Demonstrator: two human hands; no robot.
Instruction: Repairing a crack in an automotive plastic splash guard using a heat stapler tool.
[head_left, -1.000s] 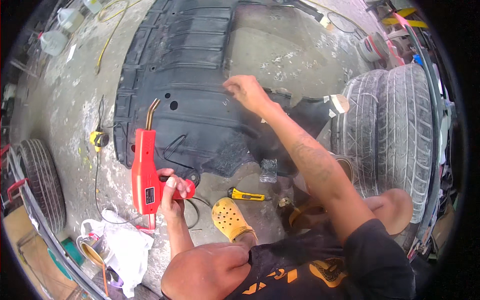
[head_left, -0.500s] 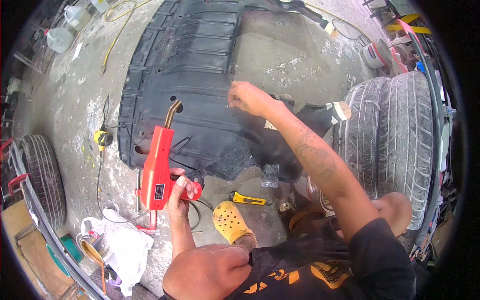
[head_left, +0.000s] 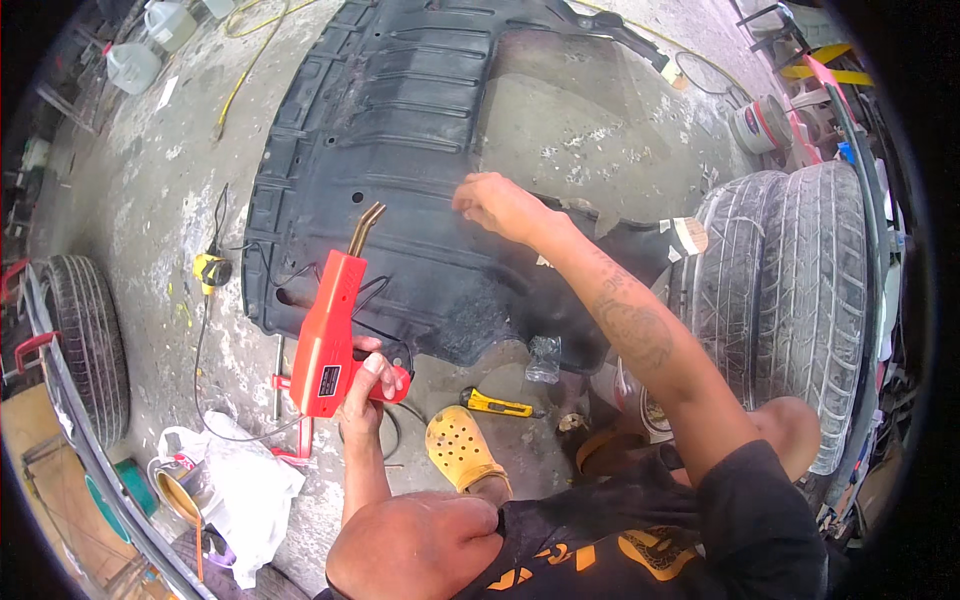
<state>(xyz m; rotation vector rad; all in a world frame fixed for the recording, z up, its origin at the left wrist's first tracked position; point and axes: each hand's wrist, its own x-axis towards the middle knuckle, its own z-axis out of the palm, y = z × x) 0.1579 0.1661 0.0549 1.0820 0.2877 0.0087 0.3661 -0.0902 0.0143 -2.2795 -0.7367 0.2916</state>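
Note:
My left hand [head_left: 370,385] is wrapped round the handle of a red hot stapler gun [head_left: 330,335]. The gun's two bent metal prongs point up and away over a large black plastic panel [head_left: 400,165] on the floor. My right hand [head_left: 500,208] is closed, fingertips pinched together, above or against the panel beside its wide cut-out. Whatever those fingers hold, if anything, is too small or hidden to name. A thin dark cord [head_left: 372,290] loops over the panel behind the gun.
Two tires [head_left: 770,310] stand at the right; another tire [head_left: 85,345] stands at the left. A yellow utility knife [head_left: 497,403] lies by a yellow clog [head_left: 462,447]. A yellow plug connector [head_left: 210,270] and a white plastic bag [head_left: 255,500] are on the left floor.
The gun has turned slightly, so both prongs now show apart, and its tip sits a little farther right. My right hand stays pinched at nearly the same place; the view has shifted slightly.

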